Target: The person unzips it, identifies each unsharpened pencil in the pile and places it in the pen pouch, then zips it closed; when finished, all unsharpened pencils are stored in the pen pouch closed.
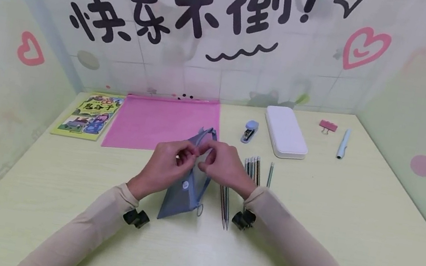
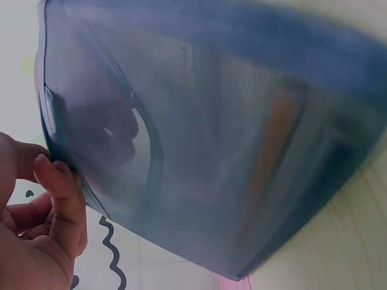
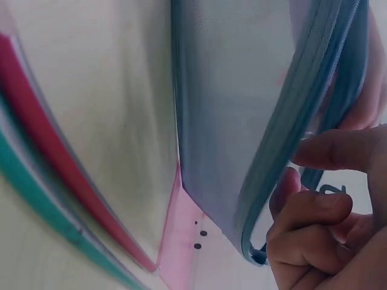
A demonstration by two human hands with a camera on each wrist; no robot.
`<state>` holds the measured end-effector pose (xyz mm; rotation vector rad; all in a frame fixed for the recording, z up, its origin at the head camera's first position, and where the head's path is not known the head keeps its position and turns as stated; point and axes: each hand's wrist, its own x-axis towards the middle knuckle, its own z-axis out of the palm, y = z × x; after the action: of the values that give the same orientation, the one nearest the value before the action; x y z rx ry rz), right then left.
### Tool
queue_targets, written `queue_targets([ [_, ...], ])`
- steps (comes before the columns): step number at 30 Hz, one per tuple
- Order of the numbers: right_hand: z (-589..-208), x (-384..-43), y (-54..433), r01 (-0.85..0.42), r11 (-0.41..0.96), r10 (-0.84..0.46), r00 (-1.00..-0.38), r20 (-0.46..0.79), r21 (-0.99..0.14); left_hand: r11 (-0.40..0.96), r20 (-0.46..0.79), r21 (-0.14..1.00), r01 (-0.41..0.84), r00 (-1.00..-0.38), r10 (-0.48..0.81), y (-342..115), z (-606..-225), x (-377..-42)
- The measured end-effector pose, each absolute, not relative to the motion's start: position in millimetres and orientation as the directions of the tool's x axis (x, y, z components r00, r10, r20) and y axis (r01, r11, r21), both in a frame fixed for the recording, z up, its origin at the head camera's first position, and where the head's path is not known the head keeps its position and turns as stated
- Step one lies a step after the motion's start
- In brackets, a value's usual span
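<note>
A blue mesh zipper pouch [image 1: 179, 201] stands tilted on its side at the table's middle, its zipper opening parted. My left hand [image 1: 168, 163] pinches one edge of the opening between thumb and fingers; the left wrist view shows this edge [image 2: 47, 121] at the fingertips. With thumb and index finger, my right hand [image 1: 226, 164] pinches the opposite zippered edge [image 3: 290, 127]. A ring pull [image 1: 200, 210] hangs at the pouch's near end. Several pencils [image 1: 224, 206] lie just right of the pouch, partly hidden under my right hand and wrist.
Behind the pouch lies a pink file folder [image 1: 155, 123], with a yellow booklet [image 1: 89, 116] at its left. To the right are a blue stapler [image 1: 249, 131], a white case [image 1: 286, 134], a pink binder clip [image 1: 328, 125], a light-blue pen [image 1: 343, 144] and a lone pencil [image 1: 270, 174].
</note>
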<state>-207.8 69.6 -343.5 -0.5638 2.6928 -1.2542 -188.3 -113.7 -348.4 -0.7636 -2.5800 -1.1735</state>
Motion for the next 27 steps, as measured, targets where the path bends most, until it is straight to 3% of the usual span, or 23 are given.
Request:
queue_targets([
  [6,-340.6,-209.6,99.5,-0.301,0.625,-0.338,-0.936,0.098,-0.72,0.562,0.372,0.641,0.522,-0.853,0.367,-114.2,-346.3,-187.7],
  [19,-358.8,-211.1,158.8,-0.346,0.789,-0.469,-0.873,-0.133,-0.508,0.563,0.367,0.644,0.518,-0.855,0.368,-116.5,-348.3,-187.0],
  [27,-368.4,-213.2,164.3,-0.373,0.796,-0.485,-0.864,-0.136,-0.476,0.564,0.368,0.641,0.52,-0.853,0.369,-117.2,-348.8,-186.7],
])
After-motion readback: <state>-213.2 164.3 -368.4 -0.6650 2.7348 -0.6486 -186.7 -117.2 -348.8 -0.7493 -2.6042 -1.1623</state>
